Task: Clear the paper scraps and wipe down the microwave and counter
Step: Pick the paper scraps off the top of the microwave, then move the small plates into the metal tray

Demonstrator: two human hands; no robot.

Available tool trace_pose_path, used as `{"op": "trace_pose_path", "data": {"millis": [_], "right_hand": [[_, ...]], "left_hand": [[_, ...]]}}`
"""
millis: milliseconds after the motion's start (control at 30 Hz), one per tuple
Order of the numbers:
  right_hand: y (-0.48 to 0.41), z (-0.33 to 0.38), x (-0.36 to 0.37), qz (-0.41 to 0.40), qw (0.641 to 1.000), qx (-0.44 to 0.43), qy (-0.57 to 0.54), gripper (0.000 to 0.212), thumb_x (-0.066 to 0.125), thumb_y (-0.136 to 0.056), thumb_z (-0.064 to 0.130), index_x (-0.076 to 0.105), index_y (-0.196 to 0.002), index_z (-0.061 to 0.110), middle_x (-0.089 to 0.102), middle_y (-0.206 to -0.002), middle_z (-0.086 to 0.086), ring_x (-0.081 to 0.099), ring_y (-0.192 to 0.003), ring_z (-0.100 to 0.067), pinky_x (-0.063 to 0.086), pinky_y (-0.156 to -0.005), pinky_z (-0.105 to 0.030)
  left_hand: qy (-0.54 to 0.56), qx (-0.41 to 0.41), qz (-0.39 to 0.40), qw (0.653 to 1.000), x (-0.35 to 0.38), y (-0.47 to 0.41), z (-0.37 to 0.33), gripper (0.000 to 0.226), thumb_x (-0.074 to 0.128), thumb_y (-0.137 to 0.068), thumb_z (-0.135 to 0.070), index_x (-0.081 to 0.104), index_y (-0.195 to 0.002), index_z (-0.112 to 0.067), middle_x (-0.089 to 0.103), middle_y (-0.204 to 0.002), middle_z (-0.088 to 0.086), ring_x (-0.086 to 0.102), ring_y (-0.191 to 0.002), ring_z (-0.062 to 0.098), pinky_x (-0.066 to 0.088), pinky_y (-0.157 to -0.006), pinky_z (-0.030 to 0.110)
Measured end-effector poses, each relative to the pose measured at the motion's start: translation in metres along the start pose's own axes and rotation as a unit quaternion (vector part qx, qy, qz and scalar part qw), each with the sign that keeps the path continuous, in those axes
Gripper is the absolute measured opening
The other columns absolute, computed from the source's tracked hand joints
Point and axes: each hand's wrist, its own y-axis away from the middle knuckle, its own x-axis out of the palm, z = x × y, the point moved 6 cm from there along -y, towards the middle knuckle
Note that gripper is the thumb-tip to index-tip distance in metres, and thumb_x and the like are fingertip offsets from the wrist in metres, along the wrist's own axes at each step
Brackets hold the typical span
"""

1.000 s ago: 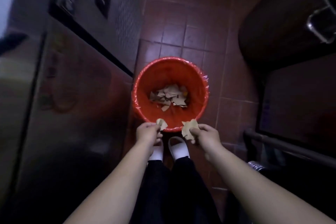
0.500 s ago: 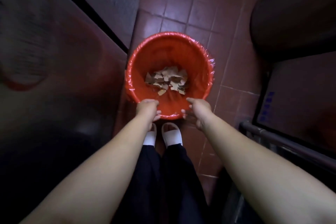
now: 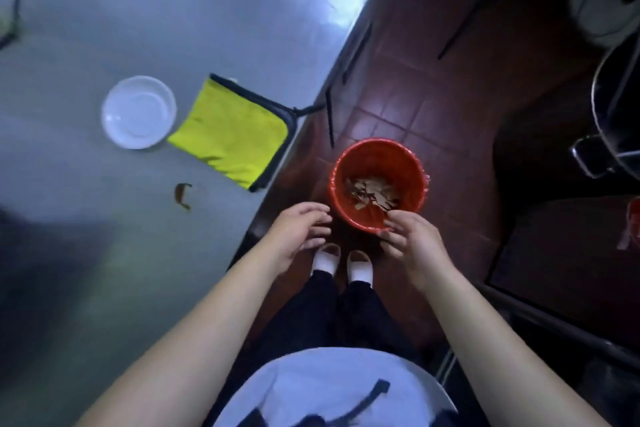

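Note:
A red bucket (image 3: 346, 170) lined with clear plastic stands on the tiled floor, with several brown paper scraps (image 3: 372, 191) lying at its bottom. My left hand (image 3: 294, 236) hovers empty just left of the bucket, fingers relaxed and spread. My right hand (image 3: 412, 239) hangs over the bucket's near rim, fingers loosely bent, holding nothing. A yellow cloth with black edging (image 3: 230, 135) lies on the steel counter (image 3: 104, 253) near its edge. A small brown smear (image 3: 182, 196) marks the counter below the cloth. The microwave is out of view.
A white bowl (image 3: 139, 112) sits on the counter left of the cloth. My feet in white slippers (image 3: 343, 262) stand right behind the bucket. A large metal pot (image 3: 616, 121) and dark equipment stand at the right. Red floor tiles (image 3: 415, 97) stretch beyond the bucket.
Both hands have dropped their paper scraps into the bucket and now hold nothing. The view has swung up and left, bringing the counter top, cloth and bowl into sight.

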Motion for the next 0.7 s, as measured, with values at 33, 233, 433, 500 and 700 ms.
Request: {"op": "trace_pose_path", "data": {"millis": [33,233,433,500,700], "right_hand": [[0.016,0.006,0.009,0.027,0.999,-0.021,0.007,0.012,0.063,-0.095,0.017,0.069,-0.105,0.014,0.076,-0.098,-0.004,0.075,-0.076,-0.019,0.061,-0.070,-0.029],[0.069,0.023,0.059,0.108,0.985,-0.076,0.114,0.012,0.059,-0.096,0.008,0.067,-0.104,0.007,0.070,-0.097,-0.013,0.067,-0.072,-0.019,0.052,-0.074,-0.033],[0.110,0.011,0.121,0.148,0.964,-0.124,0.183,0.011,0.056,-0.096,0.002,0.066,-0.099,0.004,0.067,-0.079,-0.008,0.060,-0.063,-0.017,0.047,-0.059,-0.025],[0.126,0.001,0.139,0.156,0.960,-0.137,0.190,0.011,0.056,-0.096,0.001,0.067,-0.098,0.003,0.067,-0.077,-0.009,0.060,-0.063,-0.018,0.046,-0.050,-0.021],[0.155,-0.020,0.195,0.165,0.941,-0.175,0.238,0.010,0.057,-0.093,-0.005,0.066,-0.098,-0.004,0.056,-0.075,-0.017,0.053,-0.052,-0.019,0.040,-0.042,-0.019]], "left_hand": [[0.013,0.030,-0.003,0.999,-0.012,0.021,-0.014,0.014,0.057,-0.096,-0.011,0.068,-0.103,-0.018,0.073,-0.102,0.004,0.069,-0.086,0.016,0.057,-0.074,0.027],[0.114,0.127,-0.093,0.981,-0.087,0.118,-0.040,0.011,0.059,-0.095,-0.009,0.068,-0.099,-0.015,0.074,-0.091,0.004,0.066,-0.075,0.014,0.054,-0.069,0.025],[0.162,0.165,-0.117,0.966,-0.146,0.159,-0.020,0.012,0.059,-0.095,-0.008,0.068,-0.102,-0.011,0.072,-0.090,0.005,0.064,-0.077,0.016,0.053,-0.068,0.026],[0.183,0.175,-0.116,0.960,-0.166,0.168,-0.013,0.012,0.059,-0.096,-0.007,0.068,-0.103,-0.010,0.071,-0.091,0.006,0.063,-0.077,0.017,0.052,-0.068,0.027],[0.272,0.204,-0.139,0.930,-0.231,0.180,0.008,0.012,0.057,-0.096,-0.005,0.067,-0.097,-0.011,0.070,-0.084,0.004,0.063,-0.068,0.013,0.050,-0.063,0.023]]}}
